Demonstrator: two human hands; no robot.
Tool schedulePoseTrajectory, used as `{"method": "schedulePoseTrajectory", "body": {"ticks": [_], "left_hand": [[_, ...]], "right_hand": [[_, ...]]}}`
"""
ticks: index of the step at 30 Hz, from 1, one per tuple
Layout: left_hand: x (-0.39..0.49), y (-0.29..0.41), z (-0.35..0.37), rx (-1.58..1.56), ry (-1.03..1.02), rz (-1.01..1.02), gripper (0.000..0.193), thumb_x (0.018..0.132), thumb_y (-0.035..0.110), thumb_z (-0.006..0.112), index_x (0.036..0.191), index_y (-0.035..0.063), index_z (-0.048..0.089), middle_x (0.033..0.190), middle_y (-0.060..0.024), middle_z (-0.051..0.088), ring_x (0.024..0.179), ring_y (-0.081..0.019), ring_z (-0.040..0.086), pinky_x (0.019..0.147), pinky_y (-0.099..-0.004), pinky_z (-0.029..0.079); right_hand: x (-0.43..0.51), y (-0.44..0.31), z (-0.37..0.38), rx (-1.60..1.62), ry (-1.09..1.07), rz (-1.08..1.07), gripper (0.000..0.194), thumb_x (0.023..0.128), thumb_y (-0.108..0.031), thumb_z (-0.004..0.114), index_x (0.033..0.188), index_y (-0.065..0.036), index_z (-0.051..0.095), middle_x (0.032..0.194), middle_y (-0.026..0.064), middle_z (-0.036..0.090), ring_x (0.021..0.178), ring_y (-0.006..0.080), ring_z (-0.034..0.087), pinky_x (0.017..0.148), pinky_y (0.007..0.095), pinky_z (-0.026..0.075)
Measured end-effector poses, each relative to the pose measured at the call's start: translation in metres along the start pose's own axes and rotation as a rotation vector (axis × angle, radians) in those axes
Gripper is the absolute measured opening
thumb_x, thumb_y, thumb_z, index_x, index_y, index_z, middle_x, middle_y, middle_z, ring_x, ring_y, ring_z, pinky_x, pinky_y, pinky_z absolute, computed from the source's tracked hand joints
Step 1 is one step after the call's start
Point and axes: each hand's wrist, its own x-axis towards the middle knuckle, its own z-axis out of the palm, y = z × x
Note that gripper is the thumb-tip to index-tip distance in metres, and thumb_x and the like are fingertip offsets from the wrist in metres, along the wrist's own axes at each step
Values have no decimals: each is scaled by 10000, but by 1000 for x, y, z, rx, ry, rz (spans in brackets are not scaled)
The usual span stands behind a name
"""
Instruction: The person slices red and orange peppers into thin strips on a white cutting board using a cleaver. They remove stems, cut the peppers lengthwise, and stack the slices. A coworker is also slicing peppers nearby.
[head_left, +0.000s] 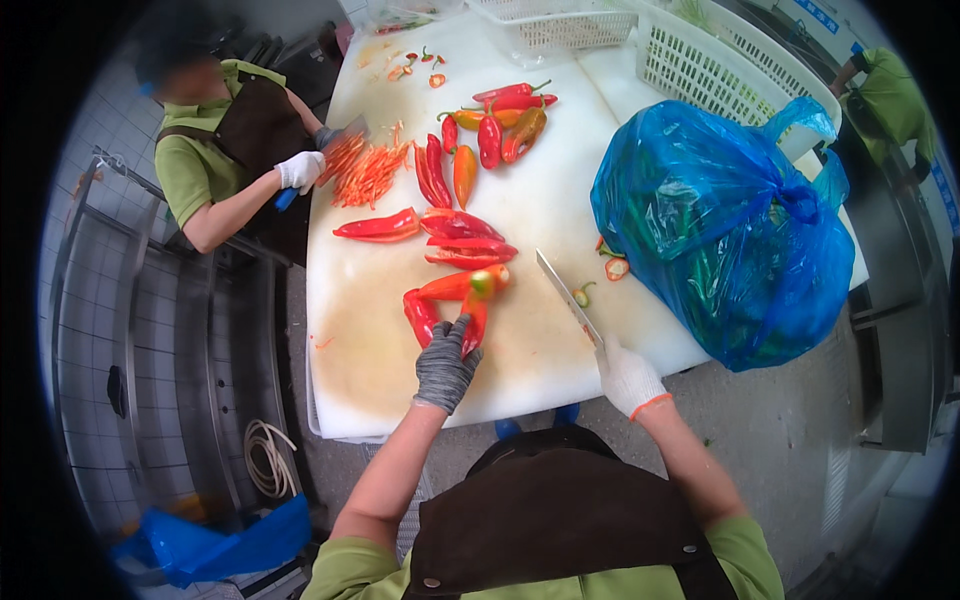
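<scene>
My left hand (448, 367), in a grey knit glove, has its fingers on a red pepper (475, 319) with a cut, pale green top. Another red pepper (420, 315) lies against that hand, and an orange-red pepper (450, 286) rests just beyond. In a white glove with an orange cuff, my right hand (628, 379) grips a knife (564, 289), its blade pointing away from me over the white cutting board (540, 375). Halved red peppers (471, 252) are laid farther up. Whole red and orange peppers (490, 141) sit beyond these. A cut stem end (583, 295) lies beside the blade.
A tied blue plastic bag (720, 225) bulges at the right edge. White perforated baskets (697, 71) stand behind it. At left, a co-worker (247, 142) holds a blade by shredded pepper (367, 176). Metal shelving (142, 300) lines the left wall; another person (892, 97) is far right.
</scene>
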Motion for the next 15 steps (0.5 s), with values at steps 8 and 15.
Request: {"method": "schedulePoseTrajectory", "body": {"ticks": [8, 15], "left_hand": [[81, 18, -10, -338, 194, 91, 497, 850, 180, 716, 1316, 99, 562, 1211, -151, 571, 1017, -293, 604, 880, -391, 512], [273, 57, 17, -293, 307, 173, 627, 852, 204, 715, 1402, 55, 454, 1370, -210, 504, 1274, -378, 488, 1076, -419, 403]], "right_hand": [[17, 40, -38, 79, 98, 105, 247, 985, -267, 440, 1081, -47, 498, 834, 317, 635, 793, 500, 615, 727, 608, 453], [11, 36, -39, -66, 53, 23, 223, 987, -270, 452, 1069, -70, 510, 756, 227, 659, 709, 435, 649, 652, 567, 494]]}}
